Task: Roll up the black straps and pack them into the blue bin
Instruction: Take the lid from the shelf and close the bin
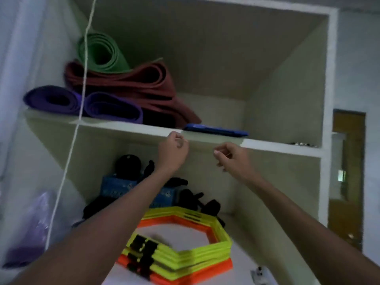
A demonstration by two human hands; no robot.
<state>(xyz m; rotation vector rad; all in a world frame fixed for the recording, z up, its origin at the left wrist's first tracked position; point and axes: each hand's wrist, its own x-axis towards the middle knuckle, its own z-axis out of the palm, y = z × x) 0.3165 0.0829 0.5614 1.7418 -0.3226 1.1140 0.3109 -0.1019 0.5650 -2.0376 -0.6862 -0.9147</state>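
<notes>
The blue bin stands at the back of the lower shelf, partly hidden behind my left forearm. Black straps lie beside it on the right, and more black straps stick out of its top. Both my arms are raised in front of the shelf edge. My left hand hangs with loosely curled fingers and holds nothing. My right hand is level with it, fingers also loosely curled and empty. Both hands are above and in front of the bin, touching neither bin nor straps.
Stacked yellow and orange hexagon rings lie on the lower shelf in front of the bin. Rolled green, maroon and purple mats fill the upper shelf's left side, with a flat blue object beside them. A white cord hangs at left.
</notes>
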